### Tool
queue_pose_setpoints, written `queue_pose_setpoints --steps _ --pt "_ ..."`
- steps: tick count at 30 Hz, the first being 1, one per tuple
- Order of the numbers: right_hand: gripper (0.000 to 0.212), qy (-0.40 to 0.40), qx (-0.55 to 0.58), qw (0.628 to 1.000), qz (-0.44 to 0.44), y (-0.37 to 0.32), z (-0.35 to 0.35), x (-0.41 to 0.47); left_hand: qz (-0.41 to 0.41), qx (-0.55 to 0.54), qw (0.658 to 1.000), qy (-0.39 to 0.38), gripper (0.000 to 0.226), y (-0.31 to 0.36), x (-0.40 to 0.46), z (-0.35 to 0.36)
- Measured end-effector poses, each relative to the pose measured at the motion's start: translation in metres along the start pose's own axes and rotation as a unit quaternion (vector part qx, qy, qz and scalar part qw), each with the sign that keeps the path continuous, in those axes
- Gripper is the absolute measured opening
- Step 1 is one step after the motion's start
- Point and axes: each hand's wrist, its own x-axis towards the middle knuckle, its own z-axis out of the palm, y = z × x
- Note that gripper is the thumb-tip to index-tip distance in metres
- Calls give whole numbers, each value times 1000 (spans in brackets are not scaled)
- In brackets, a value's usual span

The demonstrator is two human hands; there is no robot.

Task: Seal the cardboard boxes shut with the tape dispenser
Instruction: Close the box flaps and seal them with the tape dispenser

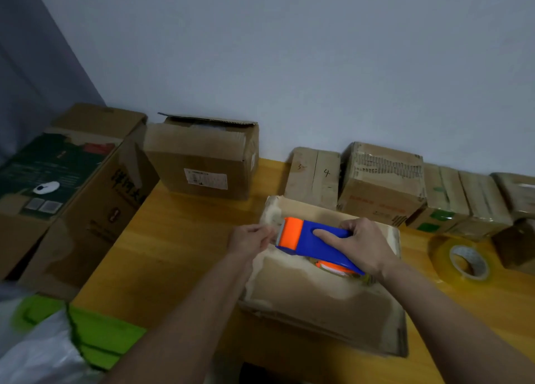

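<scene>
A flat cardboard box (321, 305) lies on the wooden table (162, 256) in front of me. Over its far half I hold a blue and orange tape dispenser (307, 238). My right hand (364, 247) grips its blue handle, thumb across the side. My left hand (252, 238) is at the orange front end, fingertips pinching what looks like the tape end by the box's left far corner. The tape itself is too blurred to make out.
A spare roll of clear tape (463, 260) lies on the table at the right. Several cardboard boxes (382, 180) line the wall behind. A larger box (202, 157) stands back left, big boxes (72, 186) at far left. Green and white bags (86, 331) sit bottom left.
</scene>
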Motion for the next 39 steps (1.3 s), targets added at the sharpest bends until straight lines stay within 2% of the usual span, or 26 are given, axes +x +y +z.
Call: queue_pose_setpoints --steps 8,13,18,24,29,31,33,34,35,37,39 --pt "62 -11 -117 993 -13 -16 2 14 31 8 998 53 3 -3 20 -21" --pt "62 -30 -187 982 -10 -37 11 25 66 67 990 106 23 -11 36 -24" --pt "62 -68 -228 971 -3 -54 25 36 86 179 970 141 22 -24 48 -33" --pt "65 -39 -279 959 12 -58 37 44 88 151 980 93 11 -47 60 -27" --pt "65 -40 -276 960 24 -55 39 45 94 118 986 67 20 -57 63 -28" --pt "63 -37 -279 959 27 -56 39 45 58 167 984 31 34 -55 64 -28" --pt "62 -30 -290 956 30 -57 40 45 -36 258 965 0 57 -51 64 -29" --pt "62 -28 -295 955 31 -58 41 45 -60 273 960 -11 60 -47 61 -29" --pt "62 -27 -297 954 33 -58 41 45 -45 261 964 -17 56 -42 58 -30" --pt "62 -28 -293 955 38 -58 40 45 49 202 977 -41 48 -33 49 -33" --pt "62 -34 -285 957 40 -59 39 45 98 162 976 -104 52 -30 34 -39"
